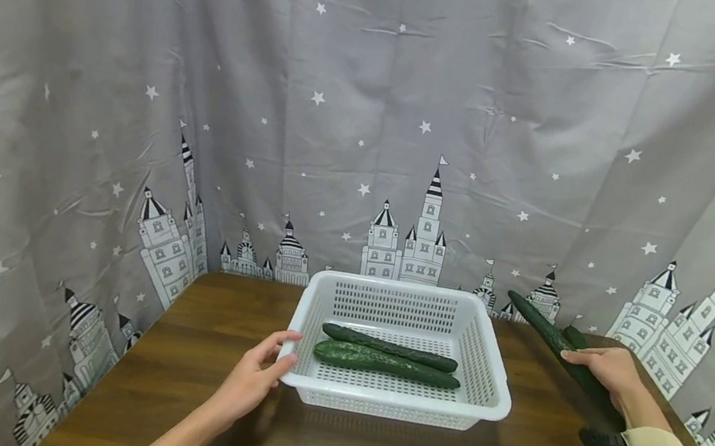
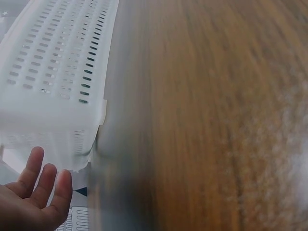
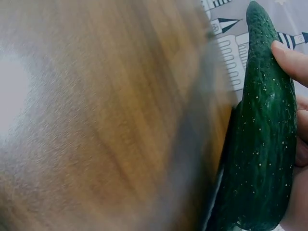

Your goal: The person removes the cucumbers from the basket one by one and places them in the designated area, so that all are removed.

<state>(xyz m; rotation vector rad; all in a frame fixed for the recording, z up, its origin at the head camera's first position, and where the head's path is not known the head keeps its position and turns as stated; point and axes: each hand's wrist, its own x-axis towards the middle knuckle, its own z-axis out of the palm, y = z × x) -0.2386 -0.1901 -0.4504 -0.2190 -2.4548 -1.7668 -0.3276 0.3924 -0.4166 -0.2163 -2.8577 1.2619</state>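
Observation:
A white perforated plastic basket stands on the wooden table, with two dark green cucumbers lying lengthwise inside it. My left hand holds the basket's left rim near the front corner; in the left wrist view, three of its fingers are by the outer wall. To the right of the basket, my right hand grips a long cucumber between thumb and fingers, its far end pointing up and left. Another cucumber lies behind it on the table, mostly hidden by the held one and the hand.
The brown wooden table extends on both sides of the basket. A grey curtain with printed castles and stars hangs close behind the table and along both sides. A black wrist device sits at the right sleeve's cuff.

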